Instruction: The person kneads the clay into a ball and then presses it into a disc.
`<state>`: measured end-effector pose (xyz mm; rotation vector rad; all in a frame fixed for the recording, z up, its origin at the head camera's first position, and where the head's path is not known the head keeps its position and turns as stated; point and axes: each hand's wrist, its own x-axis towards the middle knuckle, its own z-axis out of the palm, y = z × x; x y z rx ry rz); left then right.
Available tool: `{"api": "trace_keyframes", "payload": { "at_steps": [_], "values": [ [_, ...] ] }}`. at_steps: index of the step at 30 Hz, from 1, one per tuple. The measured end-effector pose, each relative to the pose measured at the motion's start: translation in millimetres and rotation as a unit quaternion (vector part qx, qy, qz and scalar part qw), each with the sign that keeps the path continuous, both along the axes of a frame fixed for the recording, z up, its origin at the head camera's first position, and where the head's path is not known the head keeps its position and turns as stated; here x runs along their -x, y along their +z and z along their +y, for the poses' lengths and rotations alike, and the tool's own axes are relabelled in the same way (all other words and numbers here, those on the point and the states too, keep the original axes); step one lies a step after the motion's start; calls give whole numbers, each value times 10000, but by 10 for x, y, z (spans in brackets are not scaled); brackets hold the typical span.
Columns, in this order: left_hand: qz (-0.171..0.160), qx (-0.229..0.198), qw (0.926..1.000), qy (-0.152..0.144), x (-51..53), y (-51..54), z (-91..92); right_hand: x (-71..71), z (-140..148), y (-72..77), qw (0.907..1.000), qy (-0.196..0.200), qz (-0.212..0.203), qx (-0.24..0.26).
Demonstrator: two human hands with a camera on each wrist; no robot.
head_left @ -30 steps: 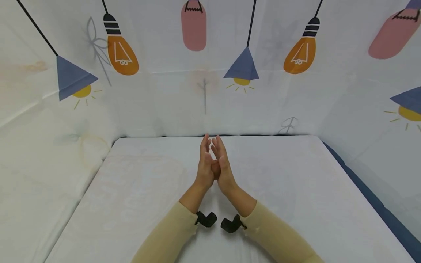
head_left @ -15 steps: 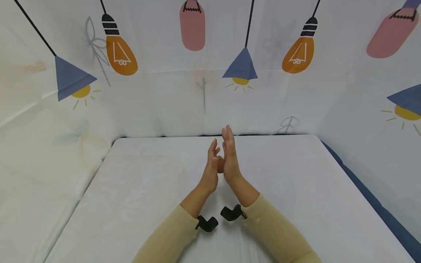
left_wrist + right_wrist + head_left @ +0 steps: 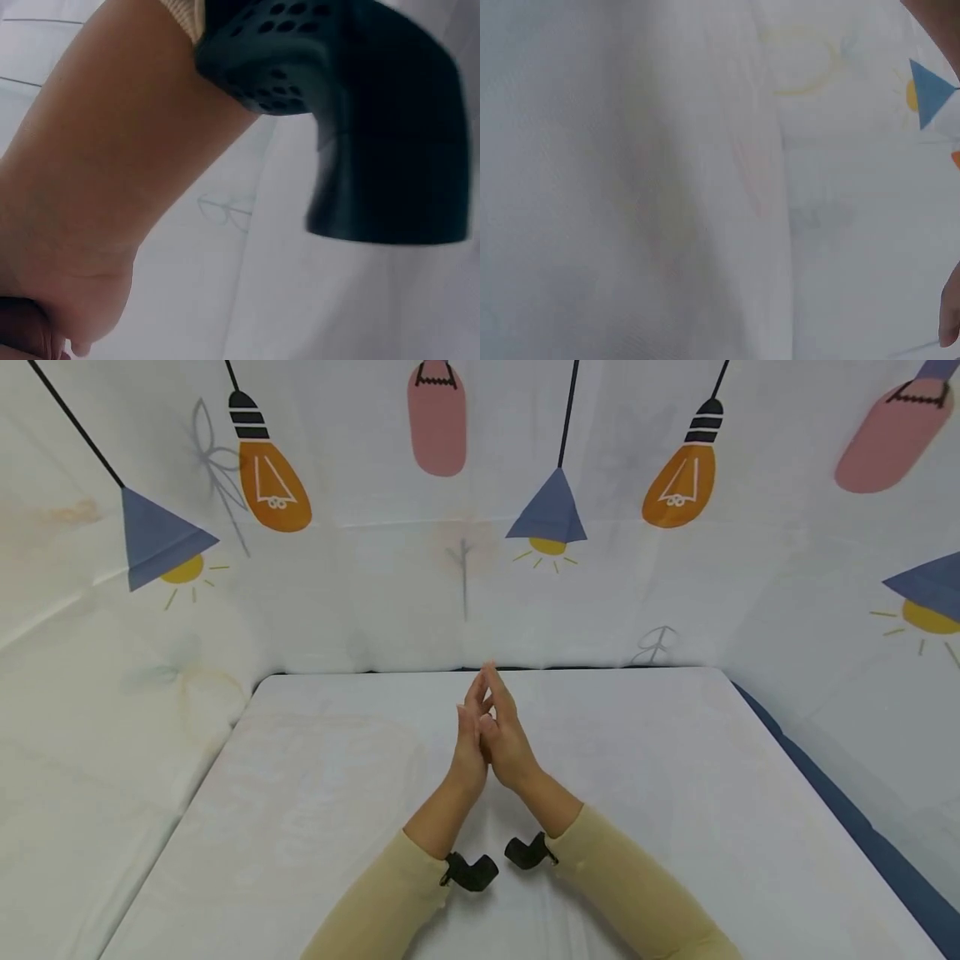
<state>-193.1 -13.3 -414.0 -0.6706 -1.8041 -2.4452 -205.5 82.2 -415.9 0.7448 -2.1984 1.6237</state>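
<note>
In the head view my left hand (image 3: pixel 468 745) and right hand (image 3: pixel 509 747) meet above the white table, palms facing each other. The fingers are mostly straight and point away from me, with their tips together. No object shows between the palms, though their inner sides are largely hidden. A bare wrist and part of a hand (image 3: pixel 82 300) show in the left wrist view beside a black camera mount (image 3: pixel 390 142). Only slivers of a hand (image 3: pixel 951 307) reach the right edge of the right wrist view.
A white-covered table (image 3: pixel 322 793) lies under the forearms. Behind it hangs a pale cloth (image 3: pixel 360 593) printed with lamps and bulbs. Black wrist cameras (image 3: pixel 472 872) sit at both cuffs of the beige sleeves (image 3: pixel 382 902). A dark blue strip (image 3: pixel 832 785) runs along the right side.
The hands slide against each other: the right hand reached further forward half a second ago and has come back. The fingertips now meet, and both hands sit slightly further left.
</note>
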Motion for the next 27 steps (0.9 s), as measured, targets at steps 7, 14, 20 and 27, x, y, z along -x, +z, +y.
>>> {"api": "trace_keyframes", "payload": {
  "at_steps": [7,14,20,27],
  "values": [
    [-17,92,9975,704,75,-22,6,-82,-24,-60,9980,543,13,329],
    [203,183,9950,960,164,-125,-15,-117,-39,-33,9880,1242,135,905],
    [125,469,9966,660,184,-194,-38,-116,-32,44,9848,1137,136,1305],
    [756,1474,9857,301,128,-175,-44,-19,0,145,9818,559,-280,1791]
  ]
}}
